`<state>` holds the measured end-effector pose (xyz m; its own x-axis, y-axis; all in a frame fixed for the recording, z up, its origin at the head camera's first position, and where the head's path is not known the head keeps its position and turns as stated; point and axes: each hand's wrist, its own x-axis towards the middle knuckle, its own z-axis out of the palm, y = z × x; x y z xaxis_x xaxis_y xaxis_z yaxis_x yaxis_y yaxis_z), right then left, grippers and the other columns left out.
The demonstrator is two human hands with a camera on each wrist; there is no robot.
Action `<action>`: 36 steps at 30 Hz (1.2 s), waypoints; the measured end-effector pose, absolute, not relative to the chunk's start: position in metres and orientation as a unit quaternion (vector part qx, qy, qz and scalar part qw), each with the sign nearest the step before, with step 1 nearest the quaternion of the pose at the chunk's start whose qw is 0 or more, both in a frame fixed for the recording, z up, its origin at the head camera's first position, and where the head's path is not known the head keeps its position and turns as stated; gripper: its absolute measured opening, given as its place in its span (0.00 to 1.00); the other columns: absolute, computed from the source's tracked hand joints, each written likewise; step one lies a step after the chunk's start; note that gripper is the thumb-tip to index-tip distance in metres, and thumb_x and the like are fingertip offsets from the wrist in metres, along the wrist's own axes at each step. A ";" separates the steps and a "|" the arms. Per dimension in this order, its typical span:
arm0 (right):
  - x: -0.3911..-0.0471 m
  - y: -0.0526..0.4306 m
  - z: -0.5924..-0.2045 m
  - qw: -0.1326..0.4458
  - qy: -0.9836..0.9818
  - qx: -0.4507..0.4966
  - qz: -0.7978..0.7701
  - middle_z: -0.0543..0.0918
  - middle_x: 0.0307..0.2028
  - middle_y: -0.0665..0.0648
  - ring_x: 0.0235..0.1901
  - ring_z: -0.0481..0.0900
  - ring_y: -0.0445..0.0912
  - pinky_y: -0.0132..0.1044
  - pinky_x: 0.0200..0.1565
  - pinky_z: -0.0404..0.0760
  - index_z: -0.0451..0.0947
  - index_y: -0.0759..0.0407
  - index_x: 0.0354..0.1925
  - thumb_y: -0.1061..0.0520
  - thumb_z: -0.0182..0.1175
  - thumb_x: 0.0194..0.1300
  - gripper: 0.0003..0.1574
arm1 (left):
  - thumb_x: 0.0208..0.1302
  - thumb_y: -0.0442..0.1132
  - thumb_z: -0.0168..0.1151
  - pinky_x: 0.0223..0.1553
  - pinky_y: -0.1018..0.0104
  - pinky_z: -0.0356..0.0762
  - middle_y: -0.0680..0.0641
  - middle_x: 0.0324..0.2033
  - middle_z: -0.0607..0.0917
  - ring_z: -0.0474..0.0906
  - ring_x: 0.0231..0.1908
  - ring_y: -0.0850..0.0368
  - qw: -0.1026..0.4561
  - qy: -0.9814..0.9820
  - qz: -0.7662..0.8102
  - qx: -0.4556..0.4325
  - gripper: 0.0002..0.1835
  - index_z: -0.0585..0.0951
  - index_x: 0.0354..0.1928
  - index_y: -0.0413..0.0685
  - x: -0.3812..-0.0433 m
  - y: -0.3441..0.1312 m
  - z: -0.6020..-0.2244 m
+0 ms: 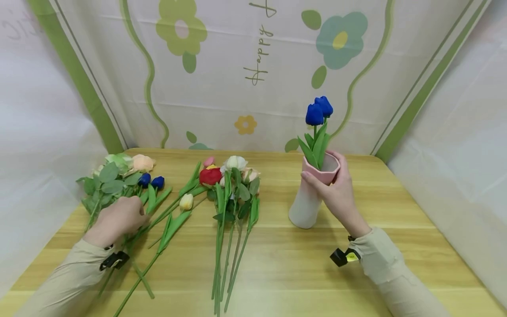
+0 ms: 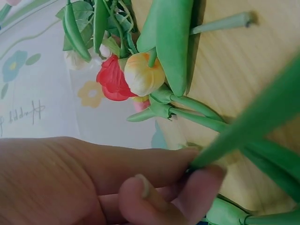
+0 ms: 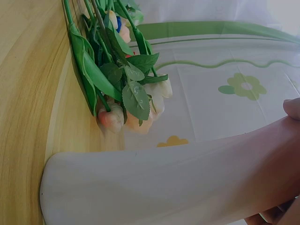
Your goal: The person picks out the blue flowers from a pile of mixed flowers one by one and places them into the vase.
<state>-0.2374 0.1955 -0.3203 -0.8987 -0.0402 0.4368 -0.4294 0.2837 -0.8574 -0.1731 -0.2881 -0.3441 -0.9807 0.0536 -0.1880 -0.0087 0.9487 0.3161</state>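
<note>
My right hand [image 1: 340, 196] grips the pink rim of a white vase [image 1: 306, 204], thumb at the front and fingers round the back. The vase leans slightly, its base on the table. Two blue tulips [image 1: 317, 112] with green leaves stand in it. On the left, my left hand [image 1: 123, 218] is among loose flowers, near two more blue tulips [image 1: 157, 182]. In the left wrist view, its thumb and finger pinch the green stem or leaf [image 2: 243, 129] of a tulip; which bloom it belongs to is hidden. A pale yellow tulip [image 1: 186, 201] lies to its right.
A bunch with a red flower [image 1: 211, 175], a white flower [image 1: 236, 162] and long stems lies mid-table. Leafy stems with a peach flower [image 1: 142, 163] lie at the far left. A printed cloth [image 1: 222, 88] hangs behind the wooden table [image 1: 273, 273].
</note>
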 end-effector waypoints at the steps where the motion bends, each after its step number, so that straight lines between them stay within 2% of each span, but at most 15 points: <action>1: -0.238 0.196 -0.322 0.168 -0.783 0.150 0.580 0.69 0.60 0.59 0.53 0.73 0.49 0.32 0.45 0.78 0.55 0.55 0.71 0.57 0.73 0.58 0.51 | 0.68 0.40 0.59 0.14 0.70 0.53 0.57 0.08 0.58 0.55 0.11 0.63 0.095 0.983 0.159 0.012 0.27 0.63 0.10 0.55 -0.173 -0.288 -0.344; 5: -0.238 0.197 -0.325 0.175 -0.778 0.153 0.583 0.68 0.60 0.57 0.53 0.72 0.49 0.33 0.46 0.78 0.56 0.54 0.71 0.57 0.73 0.58 0.51 | 0.70 0.40 0.58 0.14 0.71 0.52 0.56 0.09 0.59 0.56 0.11 0.63 0.079 0.984 0.159 0.015 0.28 0.63 0.10 0.55 -0.171 -0.287 -0.341; 12: -0.236 0.197 -0.323 0.182 -0.782 0.147 0.577 0.69 0.60 0.57 0.54 0.71 0.48 0.33 0.47 0.77 0.57 0.54 0.71 0.56 0.73 0.57 0.50 | 0.70 0.39 0.57 0.14 0.70 0.49 0.57 0.10 0.55 0.51 0.12 0.63 0.043 0.985 0.167 0.031 0.28 0.61 0.11 0.55 -0.168 -0.285 -0.337; 19: -0.235 0.196 -0.321 0.174 -0.784 0.144 0.578 0.68 0.61 0.56 0.54 0.71 0.48 0.34 0.48 0.76 0.56 0.53 0.71 0.54 0.74 0.58 0.51 | 0.70 0.42 0.57 0.13 0.70 0.51 0.57 0.09 0.56 0.52 0.11 0.62 0.014 0.984 0.176 0.026 0.27 0.61 0.11 0.56 -0.167 -0.285 -0.332; 23: -0.236 0.196 -0.319 0.187 -0.770 0.156 0.590 0.66 0.62 0.57 0.57 0.69 0.49 0.35 0.53 0.72 0.54 0.54 0.72 0.53 0.68 0.63 0.47 | 0.71 0.42 0.57 0.14 0.69 0.50 0.57 0.10 0.55 0.51 0.11 0.62 -0.005 0.981 0.190 0.036 0.27 0.60 0.12 0.55 -0.164 -0.283 -0.329; 26: -0.235 0.197 -0.319 0.223 -0.753 0.172 0.594 0.66 0.63 0.58 0.60 0.66 0.50 0.37 0.56 0.66 0.54 0.56 0.72 0.49 0.58 0.68 0.41 | 0.72 0.43 0.56 0.15 0.69 0.49 0.57 0.10 0.54 0.50 0.12 0.62 -0.029 0.980 0.193 0.050 0.27 0.60 0.13 0.55 -0.161 -0.279 -0.328; 29: -0.232 0.197 -0.314 0.277 -0.744 0.181 0.580 0.68 0.62 0.62 0.60 0.64 0.51 0.39 0.57 0.62 0.57 0.59 0.71 0.48 0.51 0.71 0.36 | 0.72 0.43 0.57 0.15 0.69 0.49 0.57 0.10 0.56 0.51 0.12 0.62 -0.053 0.978 0.191 0.065 0.26 0.64 0.13 0.54 -0.159 -0.272 -0.326; 33: -0.233 0.199 -0.311 0.340 -0.741 0.187 0.548 0.68 0.61 0.65 0.60 0.63 0.52 0.39 0.58 0.61 0.60 0.61 0.69 0.51 0.50 0.70 0.33 | 0.73 0.45 0.57 0.15 0.69 0.49 0.57 0.10 0.58 0.52 0.12 0.63 -0.089 0.974 0.190 0.081 0.25 0.67 0.14 0.54 -0.156 -0.260 -0.322; 36: -0.236 0.200 -0.311 0.370 -0.739 0.204 0.525 0.69 0.59 0.64 0.59 0.64 0.51 0.40 0.58 0.63 0.63 0.62 0.67 0.52 0.52 0.69 0.32 | 0.73 0.46 0.57 0.14 0.69 0.48 0.58 0.10 0.57 0.53 0.11 0.63 -0.124 0.969 0.192 0.094 0.26 0.64 0.14 0.54 -0.153 -0.253 -0.318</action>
